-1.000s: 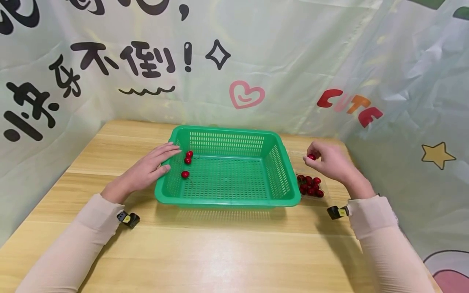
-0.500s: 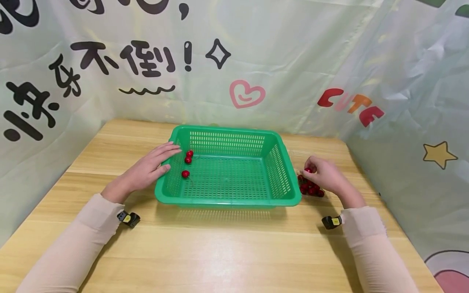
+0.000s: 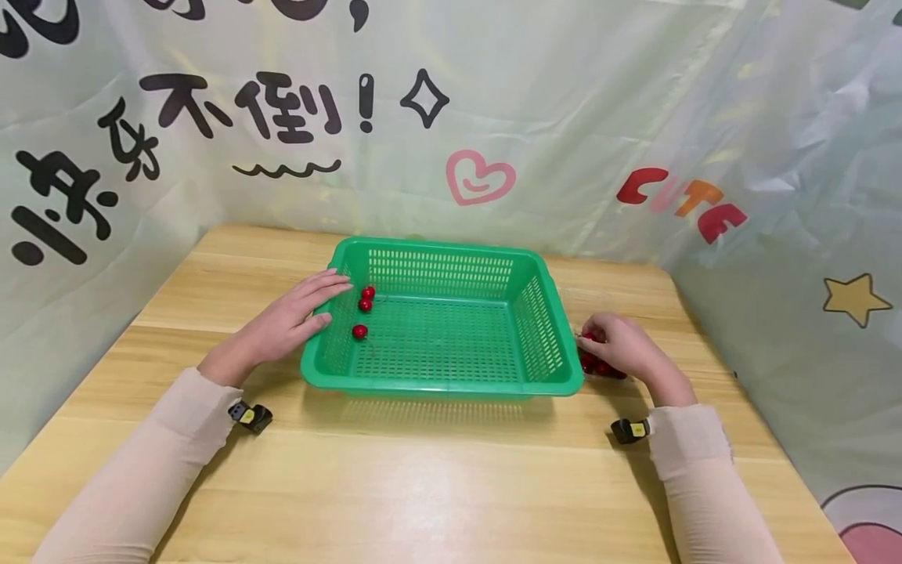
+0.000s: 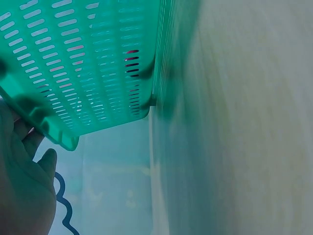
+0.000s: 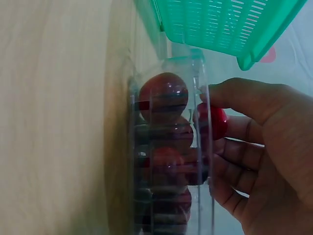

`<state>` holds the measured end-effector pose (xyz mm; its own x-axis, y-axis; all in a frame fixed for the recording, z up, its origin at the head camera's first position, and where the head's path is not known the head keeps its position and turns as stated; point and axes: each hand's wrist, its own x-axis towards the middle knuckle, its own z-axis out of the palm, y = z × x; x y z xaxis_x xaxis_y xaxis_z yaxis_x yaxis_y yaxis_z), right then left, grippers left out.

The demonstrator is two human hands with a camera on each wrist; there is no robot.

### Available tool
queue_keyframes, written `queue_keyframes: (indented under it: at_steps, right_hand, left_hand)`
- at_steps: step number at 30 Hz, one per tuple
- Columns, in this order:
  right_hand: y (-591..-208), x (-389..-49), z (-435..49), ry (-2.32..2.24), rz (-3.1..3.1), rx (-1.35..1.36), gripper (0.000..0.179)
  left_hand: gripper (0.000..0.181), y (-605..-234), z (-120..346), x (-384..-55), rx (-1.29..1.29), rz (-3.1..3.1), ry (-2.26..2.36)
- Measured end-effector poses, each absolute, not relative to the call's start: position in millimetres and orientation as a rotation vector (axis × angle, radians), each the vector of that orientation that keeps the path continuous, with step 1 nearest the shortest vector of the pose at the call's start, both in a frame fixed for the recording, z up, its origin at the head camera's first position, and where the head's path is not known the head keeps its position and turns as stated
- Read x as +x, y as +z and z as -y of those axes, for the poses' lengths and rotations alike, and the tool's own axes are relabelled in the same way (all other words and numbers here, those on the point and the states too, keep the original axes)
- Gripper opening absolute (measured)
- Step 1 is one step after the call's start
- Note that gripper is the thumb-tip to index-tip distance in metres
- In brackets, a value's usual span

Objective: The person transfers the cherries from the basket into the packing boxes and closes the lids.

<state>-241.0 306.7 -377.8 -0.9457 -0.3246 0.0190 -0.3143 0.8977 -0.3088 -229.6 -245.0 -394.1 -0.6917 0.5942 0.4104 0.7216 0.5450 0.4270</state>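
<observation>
My left hand [image 3: 285,319] rests on the left rim of a green plastic basket [image 3: 444,387], fingers nearly straight over the edge and thumb against the outer side. Inside the basket, near that side, lie three red cherries [image 3: 360,332]. To the basket's right, my right hand [image 3: 627,348] reaches down to a clear plastic box [image 5: 193,61] filled with dark red cherries [image 5: 164,95]. In the right wrist view, thumb and fingers pinch one bright red cherry [image 5: 219,122] at the box's top edge. From the head view, the hand hides much of the box.
The basket and box stand on a light wooden table [image 3: 423,486]. A pale printed cloth [image 3: 564,102] rises behind and along both sides. The box sits close beside the basket's right wall.
My right hand has come down and slightly toward me with the cherry, from above the box to its top. The left hand stays on the basket rim. The head view has shifted slightly.
</observation>
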Motion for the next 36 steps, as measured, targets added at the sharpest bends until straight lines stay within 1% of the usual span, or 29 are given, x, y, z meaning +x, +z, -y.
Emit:
queue_keyframes:
  at_steps: [11,19,27,36]
  right_hand:
    - [-378.5,-237.5,-308.2,-0.501,-3.021,-0.486,0.018]
    - [-365.7,-237.6,-306.8,-0.498,-3.002,-0.497,0.018]
    - [-341.6,-241.3,-296.8,-0.522,-3.036,-0.663,0.014]
    - [-311.9,-243.8,-270.6,-0.435,-3.123,-0.896,0.011]
  left_hand:
    - [0.047,-393.6,245.0,-230.2,-1.106,2.56,-0.863]
    - [0.046,-393.9,245.2,-230.6,-1.118,2.55,-0.86]
    - [0.047,-393.5,245.5,-229.4,-1.11,2.561,-0.847]
    - [0.047,-392.2,244.9,-228.1,-1.106,2.57,-0.854]
